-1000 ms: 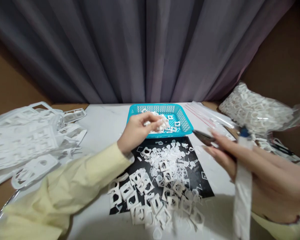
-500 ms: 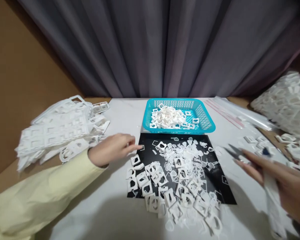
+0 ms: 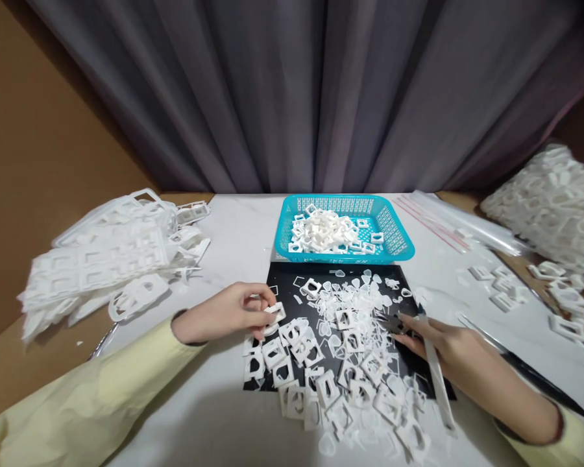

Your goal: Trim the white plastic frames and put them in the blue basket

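My left hand [image 3: 238, 311] is closed in a pinch on a small white square frame piece [image 3: 277, 312] with an opening in it, at the left edge of the black mat [image 3: 285, 275]. Over the mat's right side, my right hand [image 3: 442, 344] is closed around dark-tipped tweezers [image 3: 388, 320], whose tips reach the heap of thin white scraps [image 3: 360, 298]. A slim white tool [image 3: 437, 376] with a blue end also crosses this hand; how it is held is partly hidden. Several white frame pieces [image 3: 292, 402] lie between my hands, spilling over the mat's front edge.
Behind the mat stands a blue basket [image 3: 406, 250] holding many white pieces. White cut-out sheets [image 3: 97, 253] are stacked at left. On the right are a black-handled pointed tool [image 3: 540, 376], clear plastic bags [image 3: 481, 224], loose white pieces [image 3: 501, 285] and a full clear bag [image 3: 555, 201].
My right hand has come left and inward, bringing the dark tips onto the scraps. My left hand has shifted slightly down and right and now pinches a white frame piece.
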`<state>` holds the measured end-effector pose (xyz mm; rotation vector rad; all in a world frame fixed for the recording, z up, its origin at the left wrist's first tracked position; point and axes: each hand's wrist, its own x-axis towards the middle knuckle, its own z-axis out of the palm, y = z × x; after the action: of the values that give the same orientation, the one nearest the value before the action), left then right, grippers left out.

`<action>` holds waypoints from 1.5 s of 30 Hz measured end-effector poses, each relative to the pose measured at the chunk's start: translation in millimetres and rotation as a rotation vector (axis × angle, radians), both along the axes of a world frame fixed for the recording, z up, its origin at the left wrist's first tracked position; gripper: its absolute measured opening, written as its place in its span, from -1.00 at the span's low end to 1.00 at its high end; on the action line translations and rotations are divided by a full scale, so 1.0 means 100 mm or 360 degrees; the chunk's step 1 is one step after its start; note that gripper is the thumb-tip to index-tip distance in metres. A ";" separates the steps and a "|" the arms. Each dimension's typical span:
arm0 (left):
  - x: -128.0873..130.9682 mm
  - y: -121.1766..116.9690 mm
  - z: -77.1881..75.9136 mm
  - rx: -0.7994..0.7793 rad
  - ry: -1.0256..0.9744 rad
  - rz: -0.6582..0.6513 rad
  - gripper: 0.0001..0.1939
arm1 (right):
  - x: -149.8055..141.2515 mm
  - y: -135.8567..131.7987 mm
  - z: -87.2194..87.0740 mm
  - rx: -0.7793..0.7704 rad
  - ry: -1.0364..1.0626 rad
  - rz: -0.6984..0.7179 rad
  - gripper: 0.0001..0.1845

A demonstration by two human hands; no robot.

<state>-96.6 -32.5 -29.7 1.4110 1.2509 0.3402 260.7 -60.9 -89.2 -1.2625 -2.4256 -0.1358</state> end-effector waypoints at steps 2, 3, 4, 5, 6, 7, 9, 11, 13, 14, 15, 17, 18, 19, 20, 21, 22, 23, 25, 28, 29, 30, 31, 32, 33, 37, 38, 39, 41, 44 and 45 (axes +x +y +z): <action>0.10 0.02 0.10 -0.0156 -0.0142 0.0057 -0.84 | -0.01 0.02 0.02 -0.0064 -0.0127 0.0028 -0.65; 0.16 0.03 0.14 -0.0242 -0.0225 0.0095 -0.83 | -0.03 0.04 0.03 -0.0091 -0.0186 0.0036 -0.65; 0.21 0.05 0.17 -0.0321 -0.0316 0.0122 -0.82 | -0.04 0.05 0.05 -0.0112 -0.0233 0.0040 -0.66; 0.26 0.07 0.18 -0.0392 -0.0416 0.0141 -0.83 | -0.05 0.06 0.06 -0.0130 -0.0270 0.0047 -0.66; 0.30 0.09 0.19 -0.0457 -0.0515 0.0147 -0.84 | -0.07 0.07 0.08 -0.0145 -0.0298 0.0058 -0.67; 0.34 0.12 0.18 -0.0521 -0.0613 0.0146 -0.85 | -0.09 0.08 0.09 -0.0156 -0.0314 0.0071 -0.67; 0.40 0.18 0.14 -0.0630 -0.0760 0.0137 -0.87 | -0.12 0.10 0.13 -0.0162 -0.0311 0.0092 -0.63; 0.45 0.22 0.10 -0.0695 -0.0816 0.0120 -0.86 | -0.15 0.11 0.19 -0.0162 -0.0268 0.0101 -0.60; 0.51 0.25 0.09 -0.0714 -0.0806 0.0098 -0.85 | -0.19 0.11 0.29 -0.0167 -0.0202 0.0119 -0.59; 0.55 0.26 0.09 -0.0717 -0.0788 0.0085 -0.84 | -0.22 0.10 0.36 -0.0180 -0.0145 0.0138 -0.58; 0.59 0.26 0.10 -0.0709 -0.0763 0.0076 -0.84 | -0.25 0.10 0.43 -0.0196 -0.0078 0.0165 -0.58; 0.68 0.24 0.14 -0.0654 -0.0699 0.0055 -0.86 | -0.34 0.10 0.59 -0.0275 0.0179 0.0245 -0.60; 0.73 0.24 0.17 -0.0611 -0.0665 0.0033 -0.86 | -0.39 0.10 0.66 -0.0299 0.0319 0.0281 -0.61; 0.77 0.23 0.19 -0.0562 -0.0632 0.0001 -0.86 | -0.45 0.11 0.72 -0.0358 0.0403 0.0322 -0.64; 0.81 0.22 0.22 -0.0510 -0.0603 -0.0038 -0.86 | -0.50 0.12 0.78 -0.0433 0.0466 0.0339 -0.69; 0.84 0.22 0.25 -0.0457 -0.0577 -0.0081 -0.84 | -0.54 0.13 0.82 -0.0497 0.0524 0.0363 -0.74; 0.86 0.21 0.27 -0.0404 -0.0553 -0.0123 -0.82 | -0.57 0.15 0.84 -0.0550 0.0580 0.0378 -0.77; 0.88 0.21 0.29 -0.0346 -0.0528 -0.0157 -0.81 | -0.59 0.16 0.86 -0.0588 0.0637 0.0389 -0.78; 0.91 0.22 0.32 -0.0202 -0.0466 -0.0233 -0.80 | -0.60 0.19 0.85 -0.0626 0.0722 0.0411 -0.78; 0.94 0.22 0.33 0.0066 -0.0357 -0.0335 -0.82 | -0.59 0.20 0.80 -0.0610 0.0708 0.0451 -0.78; 0.94 0.22 0.32 0.0132 -0.0340 -0.0348 -0.83 | -0.59 0.20 0.77 -0.0562 0.0676 0.0468 -0.77; 0.94 0.22 0.31 0.0169 -0.0340 -0.0348 -0.84 | -0.58 0.20 0.74 -0.0497 0.0634 0.0472 -0.76; 0.95 0.22 0.30 0.0175 -0.0351 -0.0337 -0.84 | -0.59 0.20 0.72 -0.0419 0.0591 0.0463 -0.74; 0.95 0.22 0.29 0.0157 -0.0371 -0.0327 -0.84 | -0.59 0.21 0.70 -0.0341 0.0551 0.0440 -0.73; 0.95 0.22 0.28 0.0118 -0.0392 -0.0321 -0.83 | -0.59 0.21 0.68 -0.0273 0.0521 0.0407 -0.72; 0.94 0.22 0.27 -0.0031 -0.0420 -0.0280 -0.81 | -0.58 0.22 0.67 -0.0152 0.0504 0.0337 -0.74; 0.94 0.22 0.27 -0.0032 -0.0410 -0.0270 -0.80 | -0.58 0.21 0.68 -0.0166 0.0505 0.0350 -0.75; 0.94 0.21 0.27 -0.0018 -0.0391 -0.0264 -0.78 | -0.58 0.21 0.68 -0.0192 0.0503 0.0367 -0.76; 0.95 0.20 0.27 0.0020 -0.0358 -0.0259 -0.74 | -0.58 0.20 0.68 -0.0260 0.0494 0.0389 -0.75; 0.98 0.18 0.26 0.0019 -0.0366 -0.0232 -0.69 | -0.60 0.18 0.67 -0.0284 0.0491 0.0413 -0.76; 0.98 0.17 0.25 0.0006 -0.0373 -0.0225 -0.68 | -0.61 0.18 0.66 -0.0280 0.0490 0.0424 -0.77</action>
<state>1.5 -15.1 -4.3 1.4100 0.9554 0.3986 199.8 -42.6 -23.5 -0.9338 -2.3421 0.3295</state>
